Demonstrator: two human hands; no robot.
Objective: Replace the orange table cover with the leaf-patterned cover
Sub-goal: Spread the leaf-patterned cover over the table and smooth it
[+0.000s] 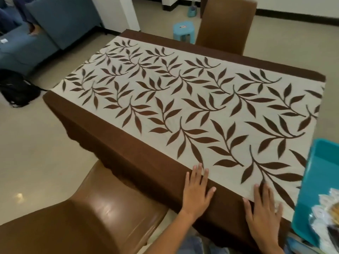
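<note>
Head view: leaf-patterned cover (183, 99) spread flat over the whole table, cream centre panel with dark brown leaf sprigs, brown bands along the long edges, near band draping over the table edge. Left hand (197, 191) pressed flat on the near brown band, fingers straight and spread, fingertips reaching the cream panel, grasping nothing. Right hand (262, 215) just beside it, also flat, palm on the brown band, fingers straight on the cream edge, grasping nothing. Teal tray (310, 182) at the right corner of the table, lacy white item inside. 2 brown chairs: near chair (95, 213) at lower left, far chair (225, 24) across the table. Small blue stool (184, 31) on the floor beside the far chair. Blue sofa (36, 33) at upper left, black bag (18, 88) on the floor below it.
</note>
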